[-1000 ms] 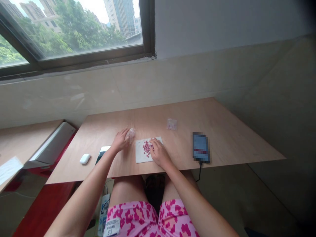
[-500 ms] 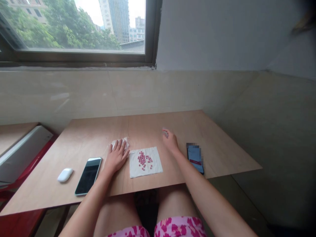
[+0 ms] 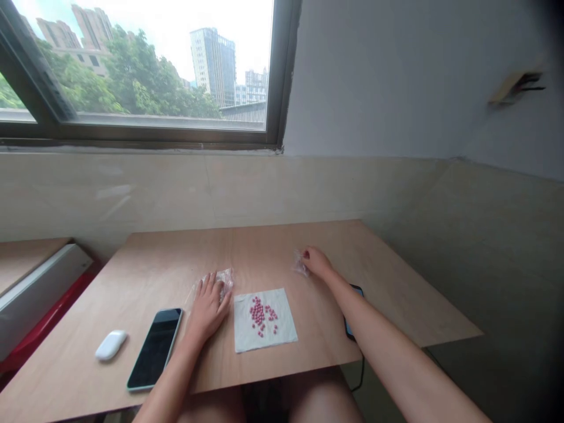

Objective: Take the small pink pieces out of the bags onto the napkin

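Note:
My left hand lies with its fingers stretched out over a crumpled clear plastic bag on the table. Farther off to the right, the fingers of my right hand are closed on a small piece of clear plastic, which looks like a little bag; what it contains is too small to tell. Between the hands and closer to me is a white square napkin. Several small round pink beads are gathered at its middle, with a few scattered around the cluster.
A phone and a white earbud case lie left of my left arm. Another phone is partly hidden under my right forearm, a cable hanging near it. The wooden table meets a tiled wall below a window.
My right hand has turned, and clear plastic now shows at its fingertips. The left hand stays on the plastic bag. The camera has tilted up, so everything sits lower in view.

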`<state>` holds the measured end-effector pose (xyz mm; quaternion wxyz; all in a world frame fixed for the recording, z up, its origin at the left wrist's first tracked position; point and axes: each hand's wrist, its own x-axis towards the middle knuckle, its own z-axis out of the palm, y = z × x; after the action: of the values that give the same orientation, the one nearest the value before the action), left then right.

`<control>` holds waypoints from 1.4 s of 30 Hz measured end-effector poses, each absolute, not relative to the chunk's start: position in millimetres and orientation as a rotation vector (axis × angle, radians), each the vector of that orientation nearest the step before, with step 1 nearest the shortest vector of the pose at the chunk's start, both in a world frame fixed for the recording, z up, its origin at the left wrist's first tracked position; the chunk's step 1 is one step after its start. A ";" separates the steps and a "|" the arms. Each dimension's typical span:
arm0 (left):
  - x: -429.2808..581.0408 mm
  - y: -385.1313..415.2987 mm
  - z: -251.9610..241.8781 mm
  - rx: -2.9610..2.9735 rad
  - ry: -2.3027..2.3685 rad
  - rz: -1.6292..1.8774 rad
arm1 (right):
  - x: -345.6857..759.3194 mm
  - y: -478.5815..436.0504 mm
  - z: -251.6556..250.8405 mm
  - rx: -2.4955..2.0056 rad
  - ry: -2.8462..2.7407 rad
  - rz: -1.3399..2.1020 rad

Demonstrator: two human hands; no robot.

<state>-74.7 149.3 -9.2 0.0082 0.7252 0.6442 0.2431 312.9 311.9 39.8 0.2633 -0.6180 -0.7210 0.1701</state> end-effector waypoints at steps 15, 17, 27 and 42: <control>-33.3 81.3 47.4 2.061 1.796 1.256 | 295.8 132.6 101.4 -0.995 -1.022 1.764; -12.0 55.9 61.4 1.987 1.668 1.229 | 283.0 107.0 98.7 -0.943 -0.930 1.818; 53.1 -42.4 77.0 1.434 1.267 1.117 | 243.4 22.8 74.4 -0.915 -1.088 1.964; 65.7 -42.8 79.2 1.388 1.080 0.958 | 239.9 15.1 60.4 -1.057 -1.563 2.003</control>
<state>65.7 -42.8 79.2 0.5393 0.5836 0.4542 0.4028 239.9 15.1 60.4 0.1938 -0.3767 -0.5573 0.7141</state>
